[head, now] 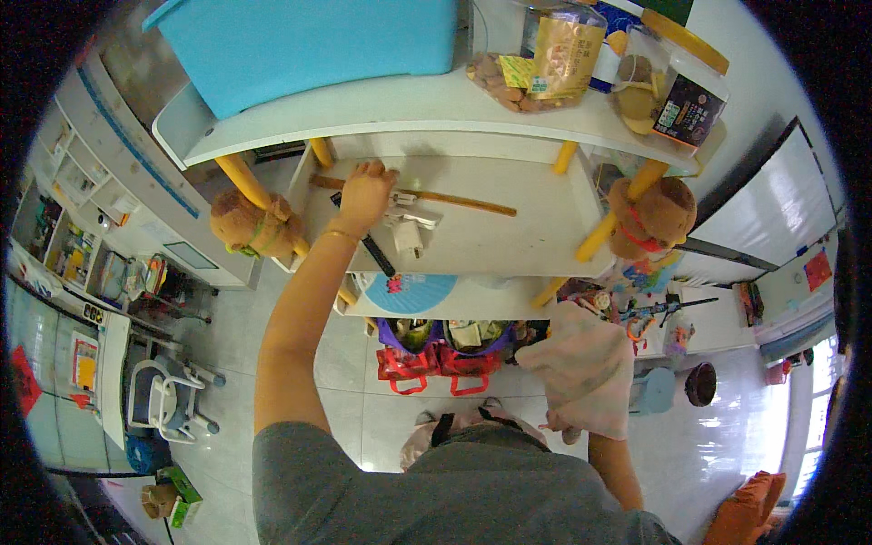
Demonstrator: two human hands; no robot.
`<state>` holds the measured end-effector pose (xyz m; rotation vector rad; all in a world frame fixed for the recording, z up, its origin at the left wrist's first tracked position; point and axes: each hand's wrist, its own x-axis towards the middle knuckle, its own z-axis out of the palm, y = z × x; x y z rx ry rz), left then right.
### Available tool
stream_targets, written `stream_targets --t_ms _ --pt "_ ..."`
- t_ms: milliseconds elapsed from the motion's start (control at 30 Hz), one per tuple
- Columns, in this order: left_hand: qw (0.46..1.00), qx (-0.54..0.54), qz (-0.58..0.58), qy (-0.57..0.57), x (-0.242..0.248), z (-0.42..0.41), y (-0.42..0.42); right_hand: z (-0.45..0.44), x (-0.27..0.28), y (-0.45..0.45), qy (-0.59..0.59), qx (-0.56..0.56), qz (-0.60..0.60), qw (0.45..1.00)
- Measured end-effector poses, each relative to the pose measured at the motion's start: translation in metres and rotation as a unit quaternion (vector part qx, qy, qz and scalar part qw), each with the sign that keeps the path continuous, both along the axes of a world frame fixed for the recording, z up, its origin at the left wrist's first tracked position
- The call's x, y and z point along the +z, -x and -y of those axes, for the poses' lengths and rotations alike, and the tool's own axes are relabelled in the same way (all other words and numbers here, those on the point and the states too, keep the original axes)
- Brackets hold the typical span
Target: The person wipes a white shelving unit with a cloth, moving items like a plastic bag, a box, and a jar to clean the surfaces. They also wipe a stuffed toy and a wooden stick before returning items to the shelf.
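Note:
My left hand (368, 194) reaches onto the middle shelf (490, 238) of a white rack, fingers bent down over a long wooden stick (463, 200). Whether they grip it cannot be told. Close to its right are a white plug adapter (407, 237) and other small white pieces (415, 215). A black bar-shaped object (377, 253) passes partly beneath the wrist and sticks out toward the shelf's front edge. A pale pink cloth (591, 371) hangs from my right hand (571, 434) at the rack's front right; the cloth covers most of that hand.
Overhead, the top shelf (381, 112) carries a blue bin (313, 51) and clear food jars (671, 88). Plush toys (252, 225) cling to the yellow posts (593, 238). A blue hand fan (409, 291) lies one shelf lower, above red bags (409, 364). Left stands a white chair (163, 398).

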<state>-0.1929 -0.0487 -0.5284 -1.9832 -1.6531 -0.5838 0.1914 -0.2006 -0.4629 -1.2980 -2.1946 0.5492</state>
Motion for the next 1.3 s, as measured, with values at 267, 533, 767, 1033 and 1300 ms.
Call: stream_targets --t_ms 267,533,767,1033,1300 --pt "0.958 -0.094 0.160 0.220 -0.025 0.016 0.011 -0.013 -0.003 0.015 0.177 0.061 -0.371 0.910" --pt "0.944 -0.093 0.022 0.315 -0.002 -0.002 0.005 0.001 0.005 0.023 0.201 0.010 -0.364 0.909" --pt "0.958 -0.123 0.031 0.257 0.004 -0.011 0.001 0.002 0.001 0.017 0.247 -0.003 -0.489 0.837" --pt "0.974 -0.135 0.093 0.154 -0.011 -0.022 0.005 -0.001 -0.012 0.004 0.156 0.041 -0.339 0.927" --pt "0.936 -0.148 0.316 0.040 -0.013 -0.056 0.020 0.002 0.000 0.004 0.306 -0.097 -0.543 0.776"
